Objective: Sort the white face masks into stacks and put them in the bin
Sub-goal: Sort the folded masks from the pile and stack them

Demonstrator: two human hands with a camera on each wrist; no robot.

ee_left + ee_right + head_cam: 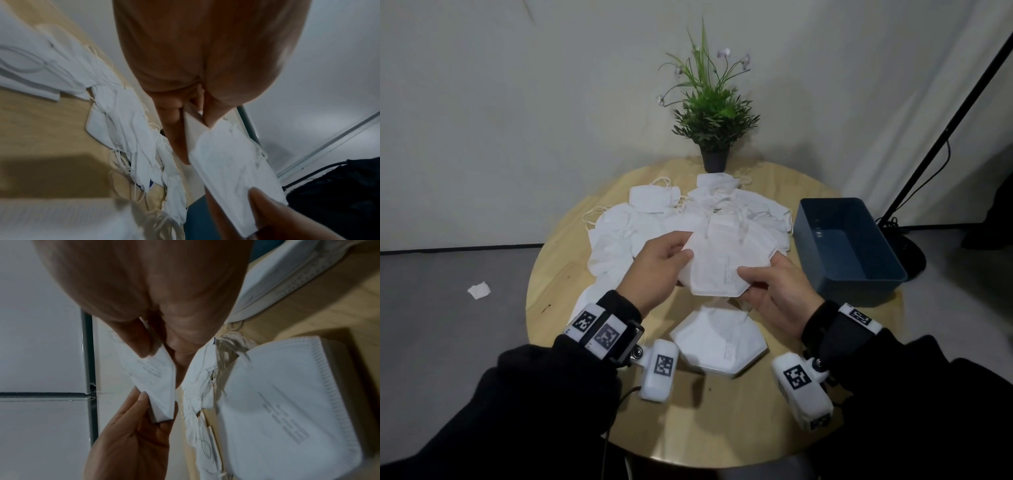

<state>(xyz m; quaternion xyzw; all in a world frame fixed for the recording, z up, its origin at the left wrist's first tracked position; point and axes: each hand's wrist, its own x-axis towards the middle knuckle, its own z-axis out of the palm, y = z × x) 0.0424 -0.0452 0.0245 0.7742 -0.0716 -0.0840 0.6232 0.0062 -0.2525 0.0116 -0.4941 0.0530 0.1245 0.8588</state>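
Holding: folded white face mask (722, 263), both hands pinching it
Left hand (657, 270): gripping left edge
Right hand (777, 294): gripping right corner
Lying underneath: mask stack (719, 346)
Sitting right: blue bin (849, 270)

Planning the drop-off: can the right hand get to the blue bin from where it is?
Probably yes. The right hand pinches the held mask just beside the bin, whose open top is clear, with nothing in between.

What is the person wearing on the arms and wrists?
Both arms are in black sleeves. Each wrist carries a black band with white blocks printed with black square code markers. A white rounded camera pod, also marked, hangs below each wrist. A thin dark cable runs from the left one. The hands are bare.
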